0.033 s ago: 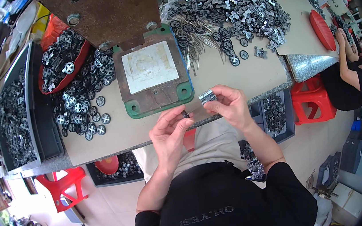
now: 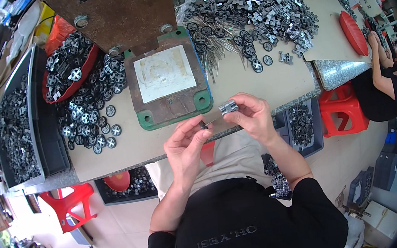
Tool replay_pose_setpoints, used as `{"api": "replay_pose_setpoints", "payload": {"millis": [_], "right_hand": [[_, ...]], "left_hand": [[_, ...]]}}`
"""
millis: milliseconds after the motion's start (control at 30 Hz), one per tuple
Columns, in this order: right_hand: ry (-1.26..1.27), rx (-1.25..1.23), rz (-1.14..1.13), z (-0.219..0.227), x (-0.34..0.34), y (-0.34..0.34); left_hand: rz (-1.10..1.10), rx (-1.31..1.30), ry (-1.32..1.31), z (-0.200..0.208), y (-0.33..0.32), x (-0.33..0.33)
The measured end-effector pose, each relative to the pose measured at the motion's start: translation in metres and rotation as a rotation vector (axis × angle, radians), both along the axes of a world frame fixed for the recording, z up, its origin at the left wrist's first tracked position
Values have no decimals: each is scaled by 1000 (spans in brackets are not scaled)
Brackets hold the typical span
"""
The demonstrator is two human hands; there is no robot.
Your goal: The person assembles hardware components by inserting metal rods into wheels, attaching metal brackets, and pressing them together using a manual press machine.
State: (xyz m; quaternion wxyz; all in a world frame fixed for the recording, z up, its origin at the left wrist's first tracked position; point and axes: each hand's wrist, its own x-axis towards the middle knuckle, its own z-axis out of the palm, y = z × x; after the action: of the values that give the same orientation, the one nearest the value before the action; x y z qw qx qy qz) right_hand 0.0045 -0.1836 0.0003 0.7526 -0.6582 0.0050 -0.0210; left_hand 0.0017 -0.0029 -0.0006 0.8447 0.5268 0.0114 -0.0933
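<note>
My left hand pinches a small black wheel, seen nearly edge-on. A thin metal rod sticks out from the wheel toward the right. Close by, my right hand holds a shiny silver block-like part between thumb and fingers. The rod's tip points at this part, and I cannot tell whether they touch. Both hands hover at the table's front edge, just below the press base, a green-rimmed plate with a white pad.
Black spoked wheels lie left of the press, beside a red bowl and a grey bin. On the right are loose metal rods, a heap of silver parts and a red tray. Another person sits at far right.
The silver part in my right hand has turned slightly, and the hand has shifted a little. The rod from the wheel shows more clearly. My left hand stays almost still.
</note>
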Motion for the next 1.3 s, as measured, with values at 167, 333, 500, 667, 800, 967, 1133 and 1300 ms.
{"api": "replay_pose_setpoints", "payload": {"millis": [167, 333, 500, 667, 800, 967, 1133, 1300], "right_hand": [[157, 181, 108, 6, -4, 8], [75, 101, 75, 5, -4, 20], [-18, -234, 61, 6, -6, 22], [-19, -350, 105, 21, -1, 15], [-41, -402, 160, 38, 0, -5], [-67, -964, -445, 32, 31, -60], [-94, -1112, -418, 7, 45, -80], [-98, -891, -374, 26, 26, -58]], "left_hand": [[-36, 145, -133, 1, -3, -2], [-7, 44, -30, 3, -4, -2], [-67, 76, -11, -7, -1, 0], [-159, -167, 151, 4, -3, 1], [-151, -294, 218, 1, 0, 0], [-188, -292, 239, -7, 1, 3], [-206, -305, 269, -7, -3, 2], [-170, -201, 226, -5, -3, 3]]}}
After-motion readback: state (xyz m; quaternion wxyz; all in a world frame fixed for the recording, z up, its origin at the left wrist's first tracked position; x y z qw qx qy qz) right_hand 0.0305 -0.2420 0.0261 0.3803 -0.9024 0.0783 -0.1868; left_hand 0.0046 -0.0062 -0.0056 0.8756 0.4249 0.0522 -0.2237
